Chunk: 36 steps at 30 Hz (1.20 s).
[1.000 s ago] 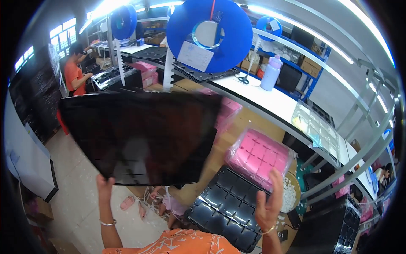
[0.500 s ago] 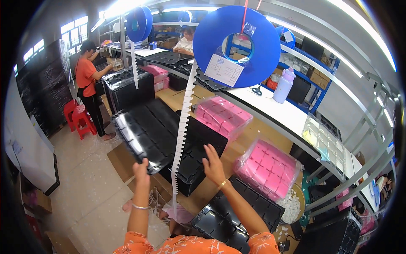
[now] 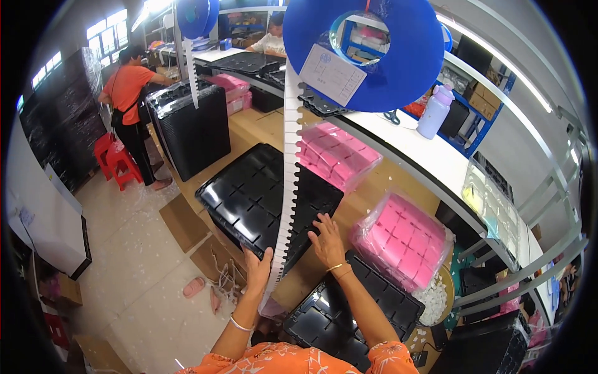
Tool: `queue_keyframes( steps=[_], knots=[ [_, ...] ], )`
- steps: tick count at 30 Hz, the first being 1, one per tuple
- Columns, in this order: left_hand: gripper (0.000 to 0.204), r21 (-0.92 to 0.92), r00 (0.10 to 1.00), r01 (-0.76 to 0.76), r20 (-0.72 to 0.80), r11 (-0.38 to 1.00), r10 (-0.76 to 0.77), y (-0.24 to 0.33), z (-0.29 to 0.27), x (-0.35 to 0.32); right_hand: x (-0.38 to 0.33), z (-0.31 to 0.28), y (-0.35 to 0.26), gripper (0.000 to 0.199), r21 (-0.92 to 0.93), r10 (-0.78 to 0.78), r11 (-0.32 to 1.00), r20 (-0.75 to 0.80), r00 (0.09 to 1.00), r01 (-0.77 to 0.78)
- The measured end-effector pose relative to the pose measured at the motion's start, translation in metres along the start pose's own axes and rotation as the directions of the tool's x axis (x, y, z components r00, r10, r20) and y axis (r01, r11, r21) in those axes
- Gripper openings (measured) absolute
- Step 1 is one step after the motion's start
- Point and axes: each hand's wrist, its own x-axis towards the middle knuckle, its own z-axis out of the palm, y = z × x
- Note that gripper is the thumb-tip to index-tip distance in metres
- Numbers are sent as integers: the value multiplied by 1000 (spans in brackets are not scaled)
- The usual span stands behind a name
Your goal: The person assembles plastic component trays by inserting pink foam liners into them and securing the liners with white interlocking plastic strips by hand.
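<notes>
Left hand [image 3: 256,274]: mine, at the near corner of the tray [image 3: 240,196], thumb raised along the edge; whether the fingers grasp it or only rest there, I cannot tell.
Right hand [image 3: 330,244]: mine, released, fingers spread, the tips at the tray's right-hand edge.
Tray position: ahead of my two hands, lying flat; black, glossy, divided into a grid, with a black side showing below its left edge.
White strip [image 3: 289,187]: toothed along one edge, hanging over the tray and down between my hands, its lower part just beside my left thumb; contact with the thumb cannot be judged.
Blue reel [image 3: 408,62]: above and beyond both hands, a white label [image 3: 332,74] on its face.
Near tray [image 3: 355,308]: black, partly under my right forearm.
Pink pack [image 3: 402,240]: wrapped in clear film, just to the right of my right hand.
Second pink pack [image 3: 339,156]: beyond my right hand, near the tray's far right side.
Bowl [image 3: 450,287]: right of my right forearm, holding white pieces [image 3: 433,302].
Tall stack [image 3: 190,128]: black, well ahead and left of my left hand.
Co-worker [image 3: 129,93]: orange top, standing beyond that stack's left side, two red stools [image 3: 123,168] close by.
</notes>
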Motion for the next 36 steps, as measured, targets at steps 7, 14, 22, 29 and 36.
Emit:
queue_keyframes(
  steps=[7, 14, 22, 29, 36],
  knots=[
    [98, 170, 999, 38, -41, 985, -32, 1, 5, 0, 2, -2, 4, 36, 29, 22, 999, -19, 1000, -22],
    [77, 47, 990, 117, 78, 992, -121, -17, -8, -70, -39, -5, -27, 50, 339, 202, 926, -80, 976, -164],
    [21, 377, 899, -18, 412, 926, -150, -46, -31, -87, -123, -23, -75, 39, 407, 308, 833, 223, 925, -375],
    [19, 409, 969, -220, 198, 886, 149, -74, -6, -81, -141, -21, -73, 23, 537, 404, 713, 213, 890, -452],
    [20, 213, 930, 186, 275, 959, -242, -48, -11, -82, -148, -29, -79, 23, 434, 372, 792, 215, 903, -430]
  ],
)
